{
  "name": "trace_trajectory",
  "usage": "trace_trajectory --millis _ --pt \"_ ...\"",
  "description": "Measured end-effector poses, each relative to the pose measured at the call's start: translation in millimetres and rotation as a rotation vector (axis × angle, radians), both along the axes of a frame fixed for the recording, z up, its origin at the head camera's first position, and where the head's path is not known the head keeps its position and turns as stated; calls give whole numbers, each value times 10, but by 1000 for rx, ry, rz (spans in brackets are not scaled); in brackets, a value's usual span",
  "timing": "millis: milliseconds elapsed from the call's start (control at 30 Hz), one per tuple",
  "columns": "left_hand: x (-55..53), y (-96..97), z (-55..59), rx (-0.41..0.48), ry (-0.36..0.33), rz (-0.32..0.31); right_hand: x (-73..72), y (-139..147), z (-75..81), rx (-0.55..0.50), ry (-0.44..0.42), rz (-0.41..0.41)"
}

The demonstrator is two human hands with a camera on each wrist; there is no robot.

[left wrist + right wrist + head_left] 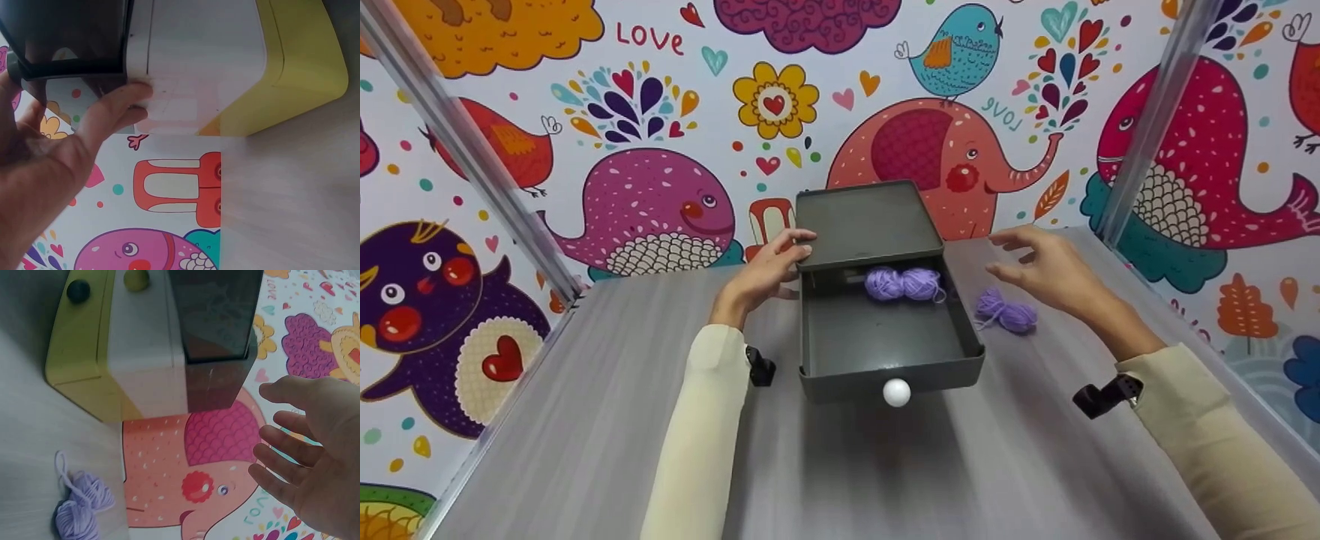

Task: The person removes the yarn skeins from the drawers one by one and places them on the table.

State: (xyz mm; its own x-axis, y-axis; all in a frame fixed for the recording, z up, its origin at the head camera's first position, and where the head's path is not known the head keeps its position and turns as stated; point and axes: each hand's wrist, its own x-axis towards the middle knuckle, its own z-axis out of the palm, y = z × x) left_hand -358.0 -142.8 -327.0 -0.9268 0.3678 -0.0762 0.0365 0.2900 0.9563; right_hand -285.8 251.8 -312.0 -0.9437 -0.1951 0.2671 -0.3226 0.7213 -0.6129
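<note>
1. One purple yarn bundle (885, 285) lies inside the pulled-out grey drawer (877, 337), toward its back, between the two hands and touched by neither.
2. A second purple yarn bundle (1016, 316) lies on the table (645, 420), to the right of the drawer cabinet (870, 221), lower than the right hand (1050, 266) and apart from it.
3. This right hand is widely open, its fingers are separated, and it holds nothing.
4. The left hand (761, 277) grips the cabinet's upper left edge, with fingers bent over the top and against the side.
5. At the drawer front is a white knob (896, 392).
</note>
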Motion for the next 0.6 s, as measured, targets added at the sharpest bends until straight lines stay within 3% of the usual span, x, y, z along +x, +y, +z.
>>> trace_trajectory --millis 367,600 --pt "14 13 11 18 -12 1 93 -275 190 44 131 125" --pt "19 8 17 12 -12 4 72 -428 262 70 107 179"
